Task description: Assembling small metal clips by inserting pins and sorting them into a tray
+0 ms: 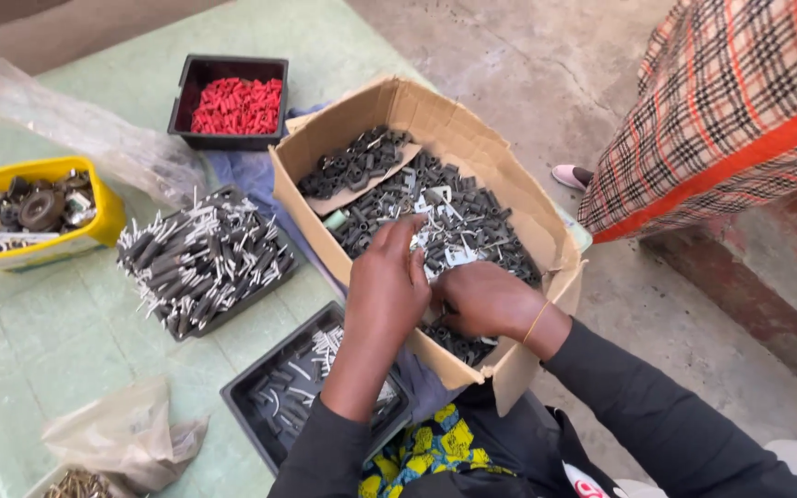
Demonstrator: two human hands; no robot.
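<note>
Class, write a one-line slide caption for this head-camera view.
Both hands, left hand and right hand, reach into a cardboard box of small dark parts.

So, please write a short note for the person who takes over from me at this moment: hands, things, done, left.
Left hand: inside the brown cardboard box, over the small dark grey cylindrical parts; grip hidden.
Right hand: also in the box, fingers curled among the parts; hold unclear.
Done: black tray piled with grey parts fitted with white pins; a second black tray by the left forearm holds a few.
Left: many loose parts in the box.
</note>
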